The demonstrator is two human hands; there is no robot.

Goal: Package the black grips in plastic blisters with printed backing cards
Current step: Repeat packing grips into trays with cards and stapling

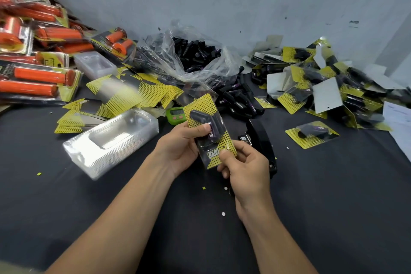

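Note:
Above the table's middle I hold one blister pack (pixel 205 113), a yellow and black printed card with a black grip under clear plastic. My left hand (pixel 182 147) grips its left side, thumb pressed on the blister. My right hand (pixel 244 167) pinches its lower end, thumb on the card's lettering. Loose black grips (pixel 235 98) lie behind it, and more fill a clear plastic bag (pixel 195 51). A stack of empty clear blisters (pixel 111 140) lies to the left, with loose backing cards (pixel 124 93) beyond it.
A black stapler (pixel 262 140) lies just right of my hands, a small green timer (pixel 175 114) behind the pack. Finished packs are heaped at the right (pixel 322 82), with one apart (pixel 311 134). Packaged orange grips (pixel 40 78) pile up far left. White papers (pixel 400 122) lie at the right edge.

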